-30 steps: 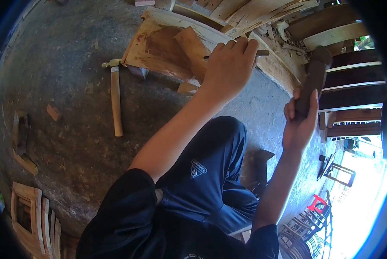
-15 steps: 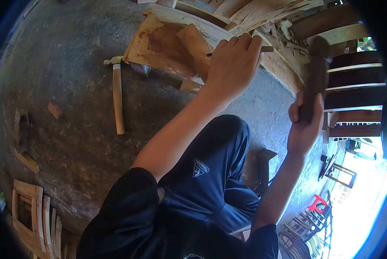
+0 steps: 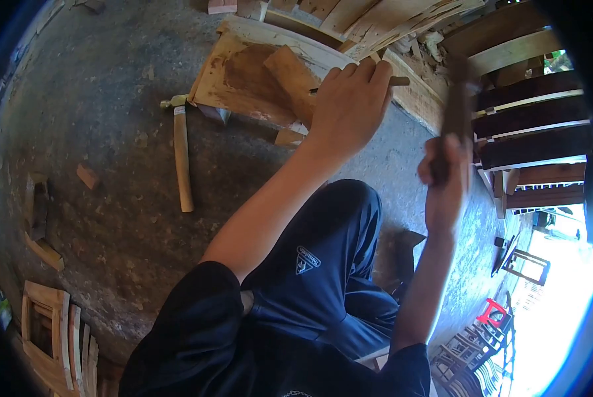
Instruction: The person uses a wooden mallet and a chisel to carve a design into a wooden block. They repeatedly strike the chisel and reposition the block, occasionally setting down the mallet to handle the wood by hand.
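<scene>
Compared with the frame half a second earlier, the right hand (image 3: 450, 169) has moved inward, nearer the left hand (image 3: 353, 106). The dark brown, thick-handled wooden mallet (image 3: 456, 116) it carries has moved with it and now shows motion blur, its head the most smeared. The left hand is practically unchanged in position, and the steel-headed hammer with a pale wooden handle (image 3: 182, 159) lies on the floor as before.

Count: one mallet; one slim brown rod-shaped tool (image 3: 399, 81); one hammer; one broad pale wooden board with a dark brown patch (image 3: 210, 86); one flat rectangular light-brown wooden piece (image 3: 286, 71) lying on that board; one small reddish-brown wooden block (image 3: 87, 176) on the floor, left of the hammer.

The left arm reaches forward, back of the hand uppermost, fingers clenched around the rod-shaped tool, which protrudes from both sides of the fist. Its dark tip is at the flat piece; contact cannot be determined. The right forearm is extended forward, fingers wrapped around the mallet's handle. The mallet's head points away from the body, apart from the rod-shaped tool.
</scene>
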The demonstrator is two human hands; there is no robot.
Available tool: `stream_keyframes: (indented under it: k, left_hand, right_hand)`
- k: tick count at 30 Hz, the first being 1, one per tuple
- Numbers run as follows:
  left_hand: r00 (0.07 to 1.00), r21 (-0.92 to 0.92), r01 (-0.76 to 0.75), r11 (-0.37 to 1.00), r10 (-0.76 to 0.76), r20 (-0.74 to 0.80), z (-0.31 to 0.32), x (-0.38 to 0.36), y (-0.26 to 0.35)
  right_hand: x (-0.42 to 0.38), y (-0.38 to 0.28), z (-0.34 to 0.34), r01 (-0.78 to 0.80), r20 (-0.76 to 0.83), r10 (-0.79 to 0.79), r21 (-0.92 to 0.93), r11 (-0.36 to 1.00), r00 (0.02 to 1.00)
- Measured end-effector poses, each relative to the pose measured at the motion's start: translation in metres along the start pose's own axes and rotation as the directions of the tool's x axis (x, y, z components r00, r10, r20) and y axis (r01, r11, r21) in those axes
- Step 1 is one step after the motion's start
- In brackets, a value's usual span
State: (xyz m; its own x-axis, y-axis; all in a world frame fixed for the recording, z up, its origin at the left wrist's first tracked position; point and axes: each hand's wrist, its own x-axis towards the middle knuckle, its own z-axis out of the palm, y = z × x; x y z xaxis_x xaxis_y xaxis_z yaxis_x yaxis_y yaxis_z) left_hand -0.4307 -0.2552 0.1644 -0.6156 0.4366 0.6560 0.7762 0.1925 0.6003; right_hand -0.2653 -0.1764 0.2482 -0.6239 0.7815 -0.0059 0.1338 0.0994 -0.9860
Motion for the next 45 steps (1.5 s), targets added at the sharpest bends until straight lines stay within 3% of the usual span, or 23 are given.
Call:
stream_keyframes:
  k: [2,4,5,8,9,10,12,15,18,21,22,23,24,25,32,45]
  left_hand:
    - [1.0,-0.012,0.01,1.0,-0.01,-0.002,-0.003,-0.001,-0.001]
    - [1.0,-0.011,-0.004,1.0,0.004,-0.003,-0.001,-0.003,-0.003]
    - [1.0,-0.014,-0.013,1.0,0.013,-0.004,-0.001,-0.004,-0.003]
    - [1.0,-0.027,0.0,1.0,0.001,0.022,-0.003,-0.002,-0.002]
    - [1.0,-0.023,-0.005,1.0,0.006,0.024,-0.004,-0.001,-0.001]
    - [1.0,-0.016,-0.007,1.0,0.007,0.026,-0.005,-0.001,-0.002]
    - [1.0,-0.005,-0.013,1.0,0.013,0.02,-0.005,-0.003,-0.003]
    - [1.0,-0.012,-0.019,1.0,0.019,0.004,-0.003,-0.005,-0.004]
    - [0.998,-0.052,0.011,0.999,-0.008,0.058,-0.003,-0.003,0.0]
    - [0.992,-0.018,0.054,0.998,-0.051,0.118,0.006,-0.004,-0.005]
    - [0.993,-0.031,0.06,0.998,-0.057,0.106,0.009,-0.006,-0.005]
    - [0.993,-0.024,0.068,0.997,-0.066,0.099,0.011,-0.007,-0.005]
    - [0.993,-0.026,0.077,0.997,-0.074,0.094,0.011,-0.007,-0.005]
    - [0.995,0.008,0.057,0.998,-0.057,0.079,0.007,-0.007,-0.004]
    - [0.994,0.111,-0.031,0.993,0.019,0.112,-0.003,-0.001,0.002]
    - [0.983,0.13,-0.098,0.987,0.075,0.167,-0.01,-0.002,0.009]
  right_hand:
    - [-0.007,-0.006,0.003,-0.031,0.087,0.045,-0.159,0.987,0.995]
    - [0.001,-0.002,-0.006,0.005,-0.006,-0.006,-0.041,0.999,1.0]
    - [0.003,-0.003,-0.009,0.034,-0.034,-0.03,0.119,0.992,0.999]
    - [0.006,0.009,-0.009,0.076,-0.099,-0.057,0.204,0.976,0.993]
    - [-0.003,0.003,-0.003,0.01,-0.035,-0.009,0.027,1.0,0.999]
    - [-0.007,0.0,-0.006,-0.043,0.131,0.063,-0.151,0.988,0.989]
    - [-0.012,-0.003,0.002,-0.002,0.045,0.007,-0.129,0.992,0.999]
    - [-0.002,0.007,-0.012,0.017,-0.012,-0.014,0.285,0.958,1.0]
    - [-0.009,0.013,0.003,-0.003,-0.071,0.027,0.313,0.95,0.997]
    - [-0.021,0.015,0.007,-0.132,-0.088,0.141,0.097,0.986,0.986]
    - [-0.021,0.022,0.01,-0.101,-0.069,0.107,0.086,0.991,0.992]
    - [-0.025,0.016,0.026,-0.116,-0.18,0.126,0.066,0.991,0.976]
    - [-0.019,0.017,0.019,-0.083,-0.038,0.086,0.066,0.994,0.996]
    - [-0.016,0.016,0.023,-0.067,-0.013,0.068,0.098,0.993,0.998]
    - [-0.009,0.025,0.034,-0.057,0.006,0.058,0.251,0.966,0.998]
    - [-0.034,0.045,0.002,-0.108,0.085,0.089,0.257,0.96,0.992]
